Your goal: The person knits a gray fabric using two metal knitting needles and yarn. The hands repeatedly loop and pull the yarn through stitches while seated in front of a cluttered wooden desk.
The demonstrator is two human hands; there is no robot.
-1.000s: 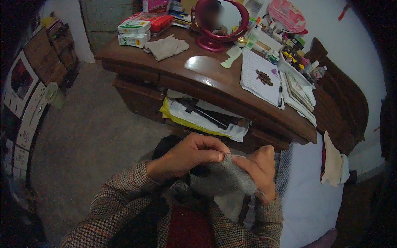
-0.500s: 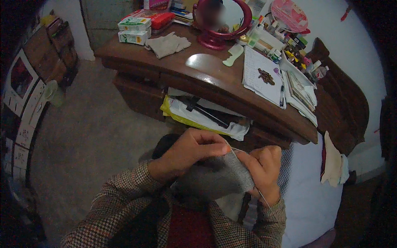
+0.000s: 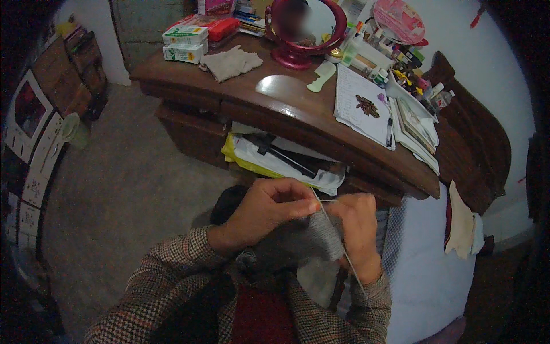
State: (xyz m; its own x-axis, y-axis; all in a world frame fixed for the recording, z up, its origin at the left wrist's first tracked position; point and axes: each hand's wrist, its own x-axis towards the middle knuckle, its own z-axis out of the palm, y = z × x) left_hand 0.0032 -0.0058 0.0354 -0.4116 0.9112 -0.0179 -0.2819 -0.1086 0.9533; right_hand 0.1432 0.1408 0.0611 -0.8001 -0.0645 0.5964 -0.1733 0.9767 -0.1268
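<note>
A grey knitted piece [image 3: 312,236] hangs between my hands above my lap, its stitches lined up along a thin knitting needle [image 3: 356,272]. My left hand [image 3: 269,205] pinches the upper end of the work between thumb and forefinger. Close by on the right, my right hand [image 3: 360,225] is closed by the needle tips, its fingers bent and slightly blurred. A second thin needle or strand [image 3: 329,200] spans the short gap between both hands. The needle's long end slants down past my right wrist.
Ahead stands a dark wooden desk [image 3: 240,97] with a red round mirror [image 3: 290,57], a grey cloth [image 3: 232,62], a pale green comb [image 3: 322,77] and a notebook [image 3: 350,92] bearing small brown pieces. White bedding [image 3: 429,269] lies to the right.
My right hand has shifted left and turned, with its fingers drawn nearer to the left hand. The needle's lower end has swung left, and more of the knitted face shows.
</note>
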